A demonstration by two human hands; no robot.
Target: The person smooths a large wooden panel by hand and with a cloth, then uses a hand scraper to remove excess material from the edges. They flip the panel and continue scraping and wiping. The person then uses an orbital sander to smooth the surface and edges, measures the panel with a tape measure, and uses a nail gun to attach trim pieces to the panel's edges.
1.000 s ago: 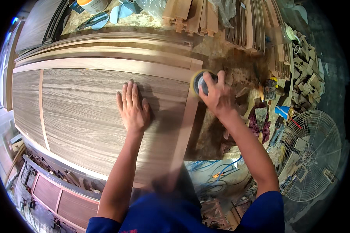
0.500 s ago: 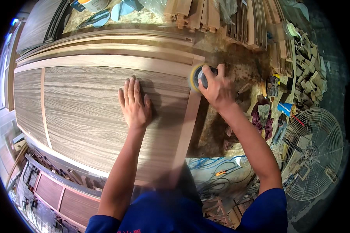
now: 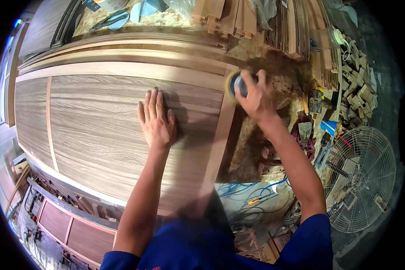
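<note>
head view: left hand (image 3: 156,120) lies flat, fingers spread, holding nothing, on the door panel (image 3: 99,130). right hand (image 3: 254,95) is closed around a round sander (image 3: 235,84) at the panel's right frame strip. a fan (image 3: 362,177) stands well right of the panel.

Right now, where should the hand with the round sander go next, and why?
Probably down the pale side strip toward the person. The right hand holds the sander at that strip's far top corner, so most of the strip lies below it, while the left hand lies flat on the door panel.
</note>
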